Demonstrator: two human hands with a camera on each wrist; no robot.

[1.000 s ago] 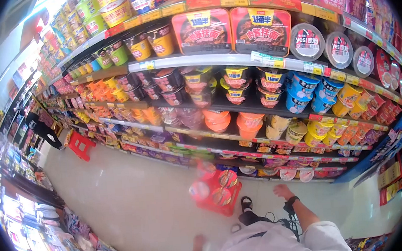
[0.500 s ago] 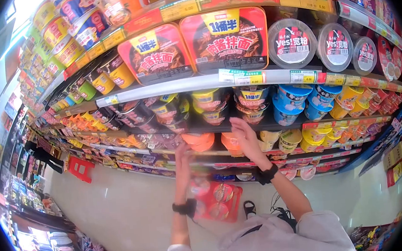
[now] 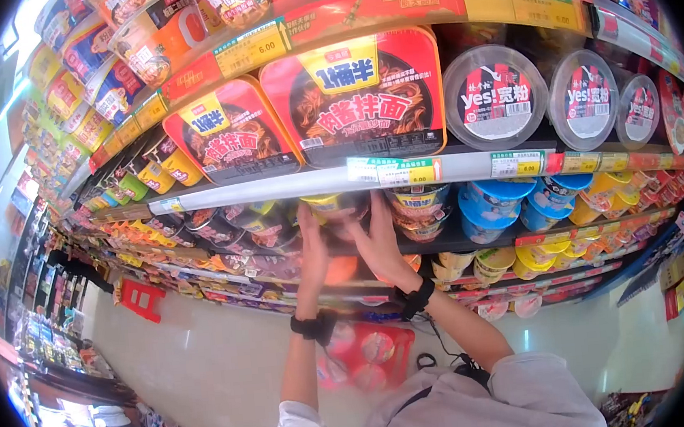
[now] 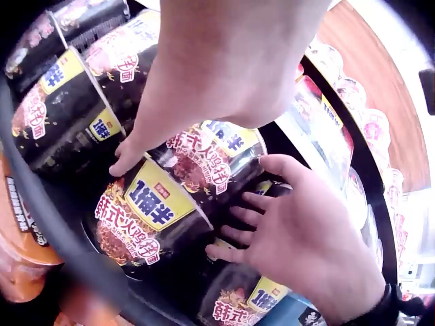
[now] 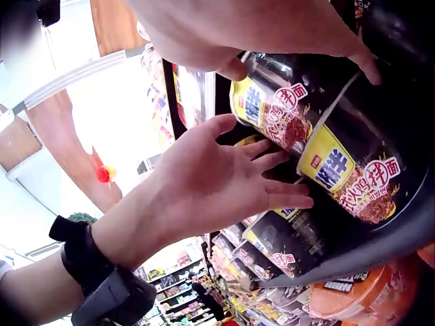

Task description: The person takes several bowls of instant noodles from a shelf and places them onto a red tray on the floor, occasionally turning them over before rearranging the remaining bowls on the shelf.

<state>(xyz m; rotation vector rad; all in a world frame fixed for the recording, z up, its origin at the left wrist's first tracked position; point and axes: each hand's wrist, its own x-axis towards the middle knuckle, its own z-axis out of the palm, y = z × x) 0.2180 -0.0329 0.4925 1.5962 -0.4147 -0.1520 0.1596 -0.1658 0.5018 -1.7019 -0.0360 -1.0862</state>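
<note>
A stack of two black noodle cups with yellow labels stands on the shelf. Its lower cup [image 4: 146,214] and upper cup [image 4: 211,159] show in the left wrist view. My left hand [image 3: 313,240] is at the stack's left side, palm facing inward. On the other side is my right hand [image 3: 377,243], with fingers spread close to the cups. Straight, parted fingers of the left hand [image 5: 211,180] also show in the right wrist view. Neither hand curls round a cup. The shelf above partly hides the stack in the head view.
Large red noodle boxes [image 3: 357,102] and round clear-lidded tubs [image 3: 496,94] stand on the shelf above, behind its grey front edge [image 3: 275,187]. Blue cups [image 3: 492,208] stand to the right. Below, a red stool [image 3: 403,350] bears several cups. Another red stool [image 3: 138,300] is farther left.
Both hands have risen from low by my body to the shelf, then closed in on either side of the black cup stack. The head view has come nearer the shelves.
</note>
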